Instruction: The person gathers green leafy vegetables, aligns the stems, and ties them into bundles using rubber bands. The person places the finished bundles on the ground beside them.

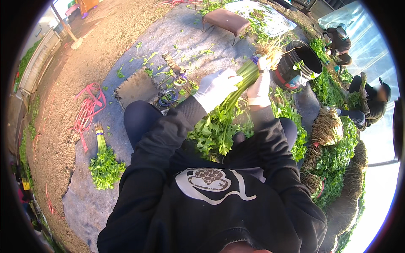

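Note:
A bunch of leafy celery [245, 77] slants before me, its pale roots [269, 50] pointing away and its leaves [218, 126] hanging between my knees. Purple tape [254, 59] circles the stalks just below the roots. My left hand [218, 87], in a white glove, grips the stalks from the left with bent fingers. On the other side my right hand [261, 82], also gloved, holds the bunch close to the tape; part of its grip is hidden behind the stalks.
A black bucket [292, 71] stands just beyond my right hand. Tape rolls [169, 96] and a cardboard piece [137, 87] lie left of centre. A taped bunch [102, 158] rests on the grey ground sheet [91, 218]. Rooted bunches [327, 126] line the right, near a seated person [375, 98].

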`<state>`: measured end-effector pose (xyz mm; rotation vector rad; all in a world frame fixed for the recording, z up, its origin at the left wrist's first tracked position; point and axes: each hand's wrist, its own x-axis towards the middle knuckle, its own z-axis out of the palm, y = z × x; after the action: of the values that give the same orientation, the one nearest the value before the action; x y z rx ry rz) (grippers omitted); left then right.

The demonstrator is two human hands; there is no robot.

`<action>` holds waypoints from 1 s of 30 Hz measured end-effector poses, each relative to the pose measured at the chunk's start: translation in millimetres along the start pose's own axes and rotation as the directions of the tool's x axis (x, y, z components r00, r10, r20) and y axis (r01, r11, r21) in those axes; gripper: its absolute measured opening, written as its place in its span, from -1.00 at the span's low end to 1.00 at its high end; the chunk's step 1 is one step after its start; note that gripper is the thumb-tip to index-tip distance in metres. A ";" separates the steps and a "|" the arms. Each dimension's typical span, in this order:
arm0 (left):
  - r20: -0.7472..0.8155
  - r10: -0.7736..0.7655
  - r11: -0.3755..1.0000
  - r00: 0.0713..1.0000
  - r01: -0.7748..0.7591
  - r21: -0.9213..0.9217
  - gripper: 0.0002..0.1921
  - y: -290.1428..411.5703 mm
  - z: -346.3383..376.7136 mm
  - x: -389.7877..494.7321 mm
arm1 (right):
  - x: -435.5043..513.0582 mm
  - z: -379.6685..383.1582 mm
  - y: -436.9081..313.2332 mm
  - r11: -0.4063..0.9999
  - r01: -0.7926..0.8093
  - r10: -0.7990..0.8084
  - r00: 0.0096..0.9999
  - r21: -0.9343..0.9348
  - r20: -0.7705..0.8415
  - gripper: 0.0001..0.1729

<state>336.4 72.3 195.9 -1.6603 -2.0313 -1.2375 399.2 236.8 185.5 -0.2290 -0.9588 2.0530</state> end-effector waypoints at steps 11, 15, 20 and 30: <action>0.726 0.248 0.738 0.641 0.360 -0.571 -0.88 23.5 -58.6 -8.3 | -3.0 5.3 -9.3 0.990 0.107 -0.117 0.988 -0.094 -0.101 -0.61; 0.084 -0.202 0.934 0.976 0.218 -0.284 -0.80 10.7 -31.0 -8.7 | -9.8 12.8 -13.9 0.993 0.064 -0.070 0.996 -0.103 -0.050 -0.65; 0.086 -0.149 0.979 0.985 0.159 -0.129 -0.80 5.0 -13.6 -17.8 | -21.3 21.8 -16.9 0.992 0.045 -0.041 0.998 -0.118 0.040 -0.75; -0.074 -0.017 0.927 0.997 0.044 0.372 -0.82 -27.8 -0.2 -51.5 | -24.4 26.3 -15.1 0.948 0.123 -0.137 0.990 -0.295 -0.030 -0.74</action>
<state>328.4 36.8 150.1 -1.3908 -2.0961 -0.8336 411.5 209.4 210.1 -0.3623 -1.2130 1.7727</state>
